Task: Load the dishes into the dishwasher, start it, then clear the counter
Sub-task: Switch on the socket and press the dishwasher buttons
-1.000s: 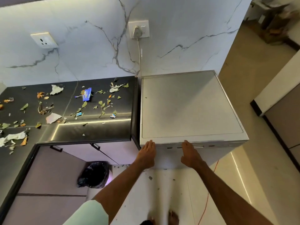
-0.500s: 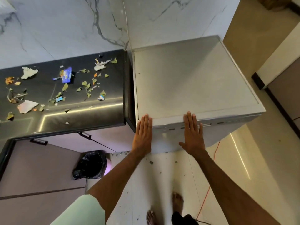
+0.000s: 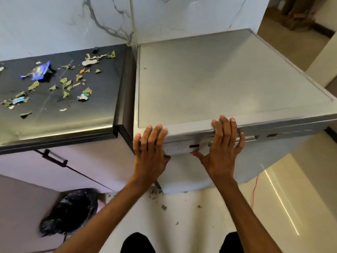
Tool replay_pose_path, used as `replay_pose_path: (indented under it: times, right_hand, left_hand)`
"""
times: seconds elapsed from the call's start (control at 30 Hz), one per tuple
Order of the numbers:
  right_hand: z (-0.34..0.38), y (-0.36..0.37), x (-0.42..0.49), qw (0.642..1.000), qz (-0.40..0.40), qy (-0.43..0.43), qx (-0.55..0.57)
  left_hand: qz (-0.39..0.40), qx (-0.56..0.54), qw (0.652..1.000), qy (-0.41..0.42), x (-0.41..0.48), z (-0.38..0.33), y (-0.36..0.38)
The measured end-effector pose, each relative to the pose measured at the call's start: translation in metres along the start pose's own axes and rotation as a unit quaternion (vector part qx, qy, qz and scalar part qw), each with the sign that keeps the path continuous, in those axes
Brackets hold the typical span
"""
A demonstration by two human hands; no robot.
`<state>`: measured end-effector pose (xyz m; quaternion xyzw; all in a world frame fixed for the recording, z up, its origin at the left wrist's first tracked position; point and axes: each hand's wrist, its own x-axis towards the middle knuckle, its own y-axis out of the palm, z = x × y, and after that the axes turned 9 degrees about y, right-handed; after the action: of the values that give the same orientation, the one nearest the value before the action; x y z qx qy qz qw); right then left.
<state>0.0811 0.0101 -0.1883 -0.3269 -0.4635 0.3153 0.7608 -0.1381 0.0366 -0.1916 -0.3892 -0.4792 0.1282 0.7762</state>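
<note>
Dishwasher (image 3: 218, 79): grey, freestanding, door closed. It stands against the white marble wall (image 3: 54, 24), just right of the dark counter (image 3: 102, 106) with a narrow gap between them. Its flat top carries nothing. A control strip (image 3: 182, 147) with small buttons runs along the upper front edge.

Left hand (image 3: 149, 152): flat against the upper front of the dishwasher near its left corner. The fingers are straight and close together, the tips reaching the top edge; they grasp nothing.

Right hand (image 3: 222, 148): flat against the same front edge, right of the left hand and over part of the control strip. The fingers are spread and nearly straight, with the tips lying over the top edge. The thumb stretches left below the strip. It grasps nothing.

Counter: black and glossy, littered with scraps.
- Blue wrapper (image 3: 41, 71), crumpled, toward the far left.
- Green leaf pieces (image 3: 66, 83), scattered across the middle.
- White paper shreds (image 3: 91, 61), near the wall.

Cabinet front (image 3: 91, 165): pale, below the counter, with a dark bar handle (image 3: 54, 157).

Black bin bag (image 3: 71, 210): on the floor under the counter's overhang, left of the person's left forearm.

Floor (image 3: 191, 216): light, with a few specks of debris.

Red cable (image 3: 255, 190): thin, hanging at the dishwasher's lower right.
</note>
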Motion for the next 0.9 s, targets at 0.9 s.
replay_pose_path:
  times: [0.9]
  right_hand:
    - [-0.023,0.024,-0.002,0.989,-0.104,-0.068,0.079]
  left_hand:
    - [-0.117,0.011,0.993,0.005,-0.002,-0.008,0.012]
